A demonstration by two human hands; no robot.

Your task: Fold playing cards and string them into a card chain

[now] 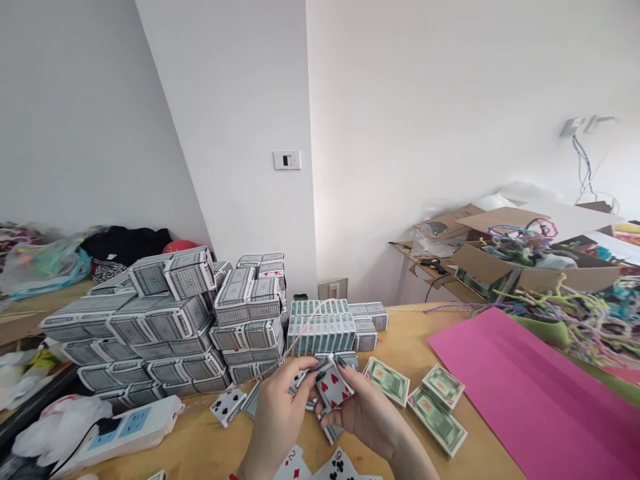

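My left hand and my right hand meet above the wooden table, pinching a small bunch of playing cards between them. The front card, a red heart card, faces me; its value is hidden. A spade card lies face up left of my left hand. Below my wrists lie a two of diamonds and a nine of clubs. Near my right hand are several packs with banknote-patterned faces.
Behind my hands rises a tall pile of grey-patterned card boxes, with pale green card packs beside it. A pink sheet covers the table's right side. A white power strip sits front left; a cardboard box of pipe cleaners stands back right.
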